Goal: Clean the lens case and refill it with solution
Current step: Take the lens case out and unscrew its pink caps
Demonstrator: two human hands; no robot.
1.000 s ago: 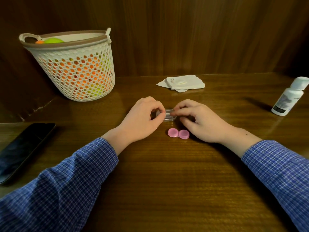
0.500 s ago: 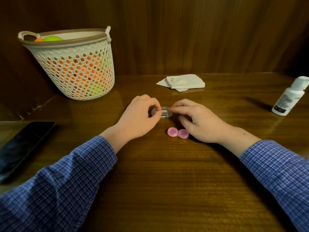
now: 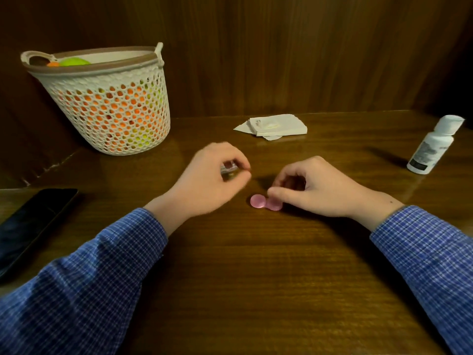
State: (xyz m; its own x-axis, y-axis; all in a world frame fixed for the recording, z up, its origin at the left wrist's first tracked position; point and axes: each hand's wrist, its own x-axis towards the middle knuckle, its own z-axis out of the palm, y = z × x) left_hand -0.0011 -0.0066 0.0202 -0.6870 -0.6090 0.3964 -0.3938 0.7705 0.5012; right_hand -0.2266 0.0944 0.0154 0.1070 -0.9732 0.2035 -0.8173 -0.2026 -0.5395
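One dark wooden table against a wood-panelled wall.

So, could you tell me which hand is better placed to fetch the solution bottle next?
Probably the right. The right hand lies nearer the solution bottle at the table's right edge and only touches the pink lens case, while the left hand grips a small clear piece.

Blue checked shirt sleeves; 2 bare hands
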